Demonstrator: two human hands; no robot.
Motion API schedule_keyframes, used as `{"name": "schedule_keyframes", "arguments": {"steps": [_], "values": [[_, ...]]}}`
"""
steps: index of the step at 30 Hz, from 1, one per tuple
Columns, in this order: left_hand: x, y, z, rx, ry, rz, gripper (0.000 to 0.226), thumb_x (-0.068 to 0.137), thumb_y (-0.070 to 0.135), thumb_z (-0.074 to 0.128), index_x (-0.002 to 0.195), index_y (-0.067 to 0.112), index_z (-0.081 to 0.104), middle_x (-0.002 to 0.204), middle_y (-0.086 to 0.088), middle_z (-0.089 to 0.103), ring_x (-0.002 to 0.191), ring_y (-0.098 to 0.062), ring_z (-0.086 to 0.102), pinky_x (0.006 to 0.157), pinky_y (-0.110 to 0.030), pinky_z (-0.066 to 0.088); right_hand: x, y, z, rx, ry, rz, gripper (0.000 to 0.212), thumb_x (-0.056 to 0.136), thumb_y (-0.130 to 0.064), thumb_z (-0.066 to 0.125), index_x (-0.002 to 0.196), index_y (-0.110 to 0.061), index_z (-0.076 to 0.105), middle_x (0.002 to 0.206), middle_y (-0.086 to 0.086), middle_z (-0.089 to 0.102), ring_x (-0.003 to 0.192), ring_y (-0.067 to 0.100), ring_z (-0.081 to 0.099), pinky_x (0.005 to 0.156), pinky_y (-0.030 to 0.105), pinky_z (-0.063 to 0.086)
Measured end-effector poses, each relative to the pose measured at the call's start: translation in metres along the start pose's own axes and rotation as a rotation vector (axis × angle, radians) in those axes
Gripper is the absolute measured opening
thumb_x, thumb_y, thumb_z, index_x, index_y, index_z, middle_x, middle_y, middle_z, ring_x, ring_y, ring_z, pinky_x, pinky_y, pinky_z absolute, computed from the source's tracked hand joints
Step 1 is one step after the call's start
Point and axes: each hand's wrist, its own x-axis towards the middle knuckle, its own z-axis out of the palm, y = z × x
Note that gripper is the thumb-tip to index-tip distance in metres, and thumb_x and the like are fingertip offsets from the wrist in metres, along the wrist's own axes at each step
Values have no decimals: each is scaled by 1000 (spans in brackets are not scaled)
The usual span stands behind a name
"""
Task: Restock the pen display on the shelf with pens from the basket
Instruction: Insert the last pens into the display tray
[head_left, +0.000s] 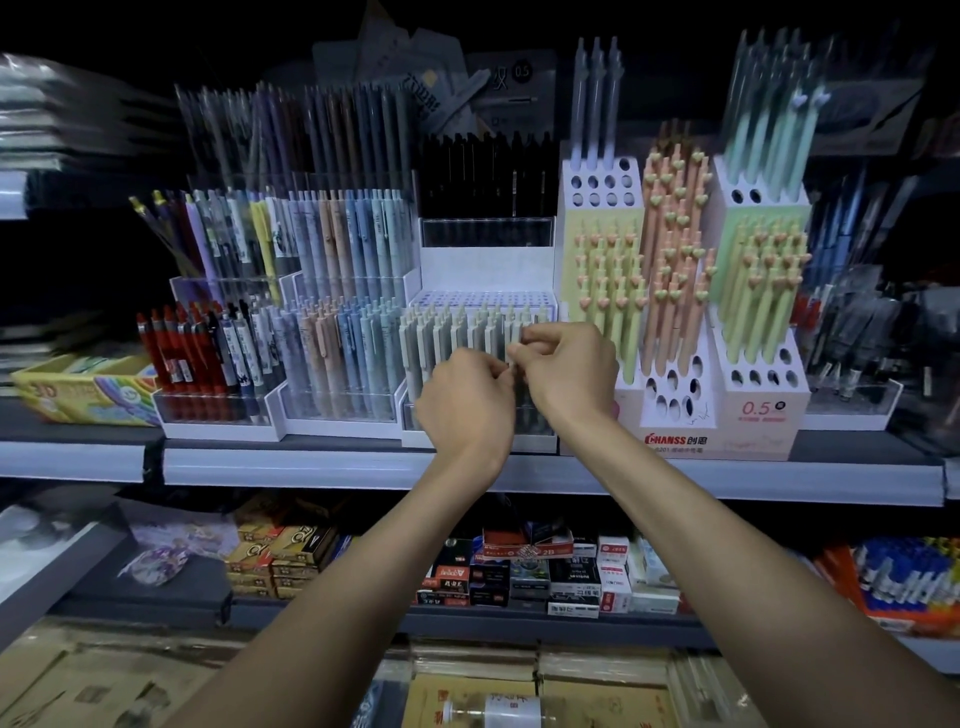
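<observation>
A white stepped pen display (483, 260) stands in the middle of the grey shelf (337, 462). Its front row holds pale grey-green pens (441, 332) upright; the perforated tier (478, 299) behind them has bare holes. My left hand (465, 400) and my right hand (569, 366) are both raised in front of that front row, fingers curled and fingertips meeting. They pinch the top of a grey-green pen (514, 343) at the row's right part. The lower part of that pen is hidden behind my hands. No basket is in view.
Clear racks of blue, beige and red pens (332, 332) stand to the left, and white holders of green and peach heart-topped pens (675, 270) to the right. A yellow box (78, 384) sits far left. Boxed refills (540, 566) fill the lower shelf.
</observation>
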Motion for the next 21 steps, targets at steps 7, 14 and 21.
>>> {"name": "schedule_keyframes", "arguments": {"steps": [7,14,21], "values": [[-6,-7,1,-29,-14,-75,32,91,30,66,62,19,68,60,-1,64,67,-31,63,56,-30,42,-4,-7,1,-17,-28,13,10,81,-15,83,85,-7,80,82,3,79,86,18,75,84,36,60],[0,1,-6,-22,-10,-44,23,91,36,69,73,23,75,72,-2,72,77,-30,68,59,-31,40,-2,-14,-4,2,-7,26,8,82,-14,82,88,-7,80,81,5,79,82,20,75,81,34,61],[0,3,-9,47,-13,-25,36,92,32,66,60,17,64,55,1,55,67,-32,62,52,-30,34,-2,-11,-2,30,-3,58,7,83,-16,82,89,-12,81,78,-3,78,77,13,75,75,28,60]]}}
